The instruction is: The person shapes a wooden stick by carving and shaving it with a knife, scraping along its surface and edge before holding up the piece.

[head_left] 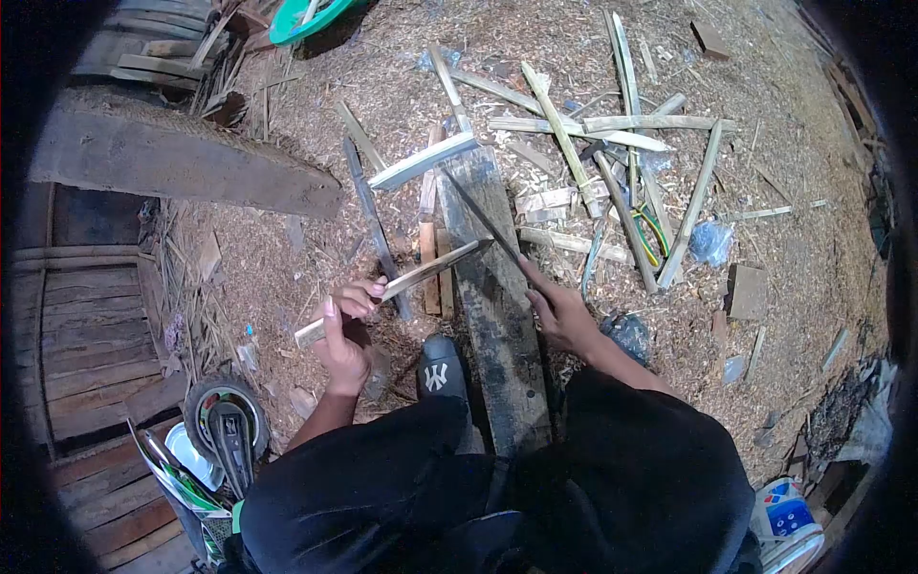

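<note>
My left hand [346, 346] is closed around a wooden stick [416, 275], near its lower left end. The stick slants up to the right, and its dark far tip meets a worn wooden plank [497, 335] running between my legs. My right hand [572, 325] grips a long, thin, dark-bladed knife [483, 218]; its handle is hidden in my fist. The blade points up and left over the plank, close to the stick's tip. Across the plank's far end lies a pale split piece of wood [423, 161].
Split sticks [626, 124] lie crossed on the chip-covered ground, with a blue plastic bag [711, 243] beside them. A thick beam [191, 153] juts in from the left. A small wheel [225, 421] stands at lower left, and a green basin [304, 21] sits at the top.
</note>
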`<act>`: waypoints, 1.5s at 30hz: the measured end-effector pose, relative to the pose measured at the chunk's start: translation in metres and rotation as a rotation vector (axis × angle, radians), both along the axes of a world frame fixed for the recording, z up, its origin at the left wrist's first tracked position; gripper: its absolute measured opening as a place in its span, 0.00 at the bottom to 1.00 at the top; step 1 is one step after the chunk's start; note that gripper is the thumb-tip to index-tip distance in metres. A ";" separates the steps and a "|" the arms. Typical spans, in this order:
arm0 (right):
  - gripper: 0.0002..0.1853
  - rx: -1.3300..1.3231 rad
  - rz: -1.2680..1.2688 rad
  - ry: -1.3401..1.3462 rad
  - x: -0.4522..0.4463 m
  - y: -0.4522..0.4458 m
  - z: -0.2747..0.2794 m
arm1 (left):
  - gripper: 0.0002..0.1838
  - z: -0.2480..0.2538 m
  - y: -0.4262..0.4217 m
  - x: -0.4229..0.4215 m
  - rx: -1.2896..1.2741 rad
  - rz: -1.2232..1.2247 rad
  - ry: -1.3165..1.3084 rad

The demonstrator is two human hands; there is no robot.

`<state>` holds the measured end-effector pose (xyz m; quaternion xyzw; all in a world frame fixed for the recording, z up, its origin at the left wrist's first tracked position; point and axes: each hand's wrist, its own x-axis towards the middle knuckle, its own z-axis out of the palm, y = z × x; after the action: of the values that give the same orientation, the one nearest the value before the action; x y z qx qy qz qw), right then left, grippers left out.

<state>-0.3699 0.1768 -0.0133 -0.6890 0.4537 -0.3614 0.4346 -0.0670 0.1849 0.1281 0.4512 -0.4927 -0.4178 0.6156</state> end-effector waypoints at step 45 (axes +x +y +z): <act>0.37 0.221 0.036 -0.062 0.002 0.004 0.011 | 0.29 -0.016 0.011 0.010 0.088 0.134 -0.081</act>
<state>-0.3681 0.1806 -0.0024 -0.6333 0.4647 -0.3223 0.5283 -0.0571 0.1955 0.1117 0.5260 -0.4671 -0.3785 0.6015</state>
